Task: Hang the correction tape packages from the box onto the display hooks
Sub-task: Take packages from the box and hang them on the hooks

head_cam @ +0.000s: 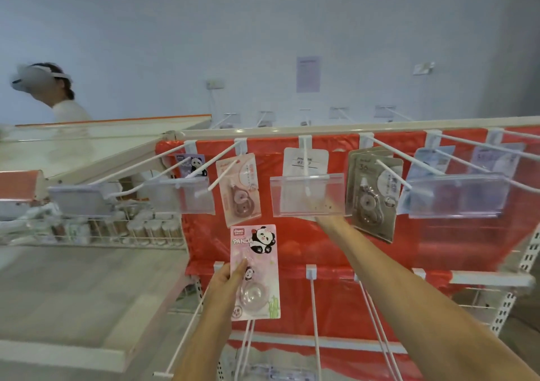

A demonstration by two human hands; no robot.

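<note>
Against the red back panel [321, 252] of the display rack, below its top rail [336, 131], my left hand [226, 278] pinches a pink panda package [254, 272] by its left edge, thumb lying across the glossy card front. It is a flat rectangular card with a clear rounded plastic blister low down, held upright in front of the panel, between the upper row of hooks and the lower rail [482, 278]. My right forearm reaches up to the middle clear tag holder [306, 195]; the right hand is hidden behind that cloudy plastic, so I cannot tell how its fingers lie. Thin white wire hooks [409, 158] jut from the top rail. On them hang a pale pink package [241, 189], a white package [305, 161] and a stack of grey-brown packages [374, 193], all flat cards. At the far left, a wire basket [117, 231] holds small round containers. A person in white wearing a headset [32, 78] stands behind the far-left shelf.
</note>
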